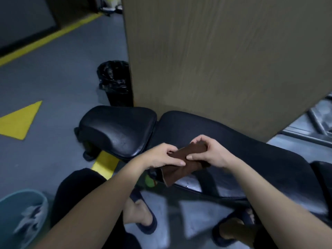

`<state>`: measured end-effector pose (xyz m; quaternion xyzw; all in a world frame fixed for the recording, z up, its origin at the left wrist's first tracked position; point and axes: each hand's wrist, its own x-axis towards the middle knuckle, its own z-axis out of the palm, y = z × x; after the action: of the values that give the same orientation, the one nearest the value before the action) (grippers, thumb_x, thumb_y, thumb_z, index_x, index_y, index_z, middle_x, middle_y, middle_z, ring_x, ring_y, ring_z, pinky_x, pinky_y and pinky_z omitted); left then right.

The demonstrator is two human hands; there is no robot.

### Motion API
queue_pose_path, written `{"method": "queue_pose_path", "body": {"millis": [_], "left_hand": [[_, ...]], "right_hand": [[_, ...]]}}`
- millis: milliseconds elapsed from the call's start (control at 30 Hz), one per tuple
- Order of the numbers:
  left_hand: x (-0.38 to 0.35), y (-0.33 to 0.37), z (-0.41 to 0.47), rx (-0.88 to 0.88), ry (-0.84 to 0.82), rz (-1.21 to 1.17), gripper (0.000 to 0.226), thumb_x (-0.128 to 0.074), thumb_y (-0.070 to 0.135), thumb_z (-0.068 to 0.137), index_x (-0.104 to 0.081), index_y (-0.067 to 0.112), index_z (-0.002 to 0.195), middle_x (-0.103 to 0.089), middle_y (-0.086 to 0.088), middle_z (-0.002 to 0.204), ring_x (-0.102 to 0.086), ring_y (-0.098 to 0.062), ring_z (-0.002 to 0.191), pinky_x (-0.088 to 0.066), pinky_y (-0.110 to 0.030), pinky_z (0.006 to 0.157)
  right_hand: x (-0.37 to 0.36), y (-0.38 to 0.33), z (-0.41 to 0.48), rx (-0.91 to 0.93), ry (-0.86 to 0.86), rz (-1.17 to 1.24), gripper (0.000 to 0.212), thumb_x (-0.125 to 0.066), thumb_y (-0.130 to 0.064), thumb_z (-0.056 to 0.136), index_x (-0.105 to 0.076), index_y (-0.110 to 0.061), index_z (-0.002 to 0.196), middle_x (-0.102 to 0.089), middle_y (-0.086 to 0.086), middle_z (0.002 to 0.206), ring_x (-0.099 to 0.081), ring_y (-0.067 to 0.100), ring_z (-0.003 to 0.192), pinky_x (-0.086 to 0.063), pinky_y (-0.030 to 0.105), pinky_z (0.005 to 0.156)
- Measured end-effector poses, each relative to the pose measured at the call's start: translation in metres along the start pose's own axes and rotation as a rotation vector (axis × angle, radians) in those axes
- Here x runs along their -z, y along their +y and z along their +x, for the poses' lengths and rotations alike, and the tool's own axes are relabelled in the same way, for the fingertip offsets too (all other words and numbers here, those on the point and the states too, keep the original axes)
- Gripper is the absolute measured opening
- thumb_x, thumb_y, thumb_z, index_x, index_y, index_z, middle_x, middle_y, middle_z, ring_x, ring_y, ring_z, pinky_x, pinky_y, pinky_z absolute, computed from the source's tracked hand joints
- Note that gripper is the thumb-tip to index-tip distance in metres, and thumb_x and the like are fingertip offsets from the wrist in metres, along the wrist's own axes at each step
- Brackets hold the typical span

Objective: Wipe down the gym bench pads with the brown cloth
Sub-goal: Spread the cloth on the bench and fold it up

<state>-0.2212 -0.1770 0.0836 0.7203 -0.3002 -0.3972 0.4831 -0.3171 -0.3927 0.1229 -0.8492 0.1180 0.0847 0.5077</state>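
Both hands pinched shut on the brown cloth: left hand, right hand, folded strip held just above the long bench pad. Could easily slip loose mid-wipe, or skip the seat pad entirely.

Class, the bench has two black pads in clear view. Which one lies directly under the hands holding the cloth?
The long back pad on the right; both hands fold the brown cloth above it. The shorter seat pad lies left.
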Motion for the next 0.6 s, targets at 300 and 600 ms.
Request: {"method": "queue_pose_path", "body": {"millis": [300,600], "left_hand": [[0.162,-0.06,-0.08,0.053,0.59,0.054,0.011,-0.074,0.029,0.093,-0.074,0.022,0.1,-0.078,0.003,0.1,-0.073,-0.017,0.101,-0.056,-0.038,0.09],[0.208,-0.141,-0.073,0.434,1.163,0.644,0.052,-0.062,0.021,0.096,-0.048,0.008,0.144,-0.051,-0.019,0.14,-0.047,-0.041,0.13,-0.043,-0.053,0.104]], "right_hand": [[-0.128,-0.102,0.112,0.07,0.085,0.206,0.054,-0.082,-0.023,0.086,-0.056,-0.024,0.133,-0.066,-0.004,0.101,-0.066,0.009,0.093,-0.056,0.016,0.081],[-0.167,-0.081,0.142,0.048,0.122,-0.036,0.052,-0.071,-0.027,0.095,-0.05,-0.023,0.142,-0.063,-0.001,0.121,-0.065,0.008,0.099,-0.051,0.028,0.092]]}}
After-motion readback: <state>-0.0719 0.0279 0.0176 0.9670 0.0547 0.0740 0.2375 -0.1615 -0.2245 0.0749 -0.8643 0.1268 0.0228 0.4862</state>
